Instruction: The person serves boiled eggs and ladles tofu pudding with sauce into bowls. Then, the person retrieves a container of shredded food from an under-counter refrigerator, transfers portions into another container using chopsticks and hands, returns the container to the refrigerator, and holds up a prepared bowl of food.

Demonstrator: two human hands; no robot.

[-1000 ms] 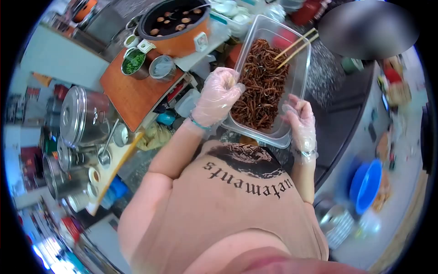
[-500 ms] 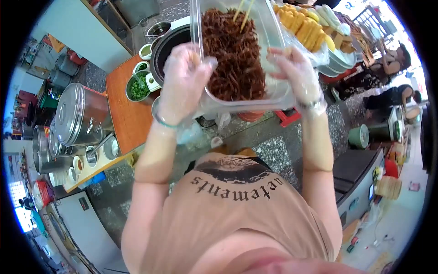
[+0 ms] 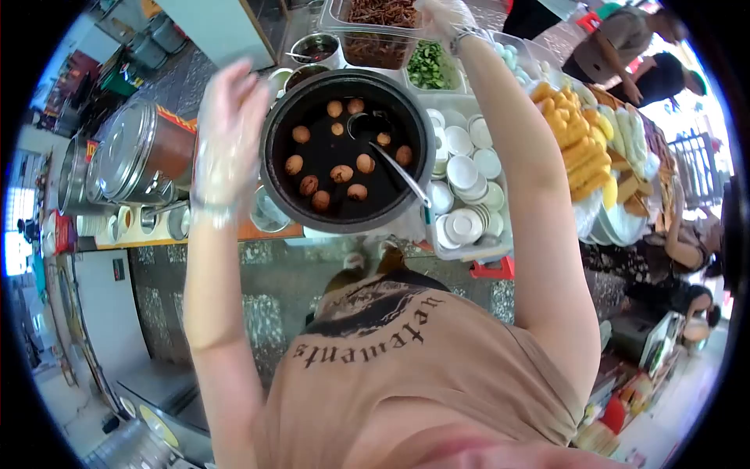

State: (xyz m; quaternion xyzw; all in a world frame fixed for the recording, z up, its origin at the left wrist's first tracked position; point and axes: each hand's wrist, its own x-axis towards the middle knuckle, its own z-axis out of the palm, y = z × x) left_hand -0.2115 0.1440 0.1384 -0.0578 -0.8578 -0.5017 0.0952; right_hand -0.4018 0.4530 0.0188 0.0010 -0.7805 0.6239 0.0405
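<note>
My left hand (image 3: 228, 129), in a clear plastic glove, is raised left of the black pot (image 3: 275, 184) and holds nothing. Its fingers are stretched upward and slightly blurred. My right hand (image 3: 447, 22), gloved too, grips the right corner of a clear plastic container (image 3: 332, 17) at the back. Dark brown shredded food (image 3: 381, 12) lies in that container. Several brown eggs (image 3: 341, 173) float in dark liquid in the pot, and a metal ladle (image 3: 405, 176) leans on its rim. Chopped greens (image 3: 429, 66) sit in a box below my right hand.
A box of small white dishes (image 3: 469, 176) stands right of the pot, with fried dough sticks (image 3: 574, 141) beyond it. Steel pots (image 3: 129, 160) stand at left. A sauce bowl (image 3: 316, 48) is behind the pot. Other people (image 3: 625, 47) are at far right.
The container of brown shreds has moved from in front of me to behind the pot. My left hand has let go and swung left; my right hand has reached forward with the container.
</note>
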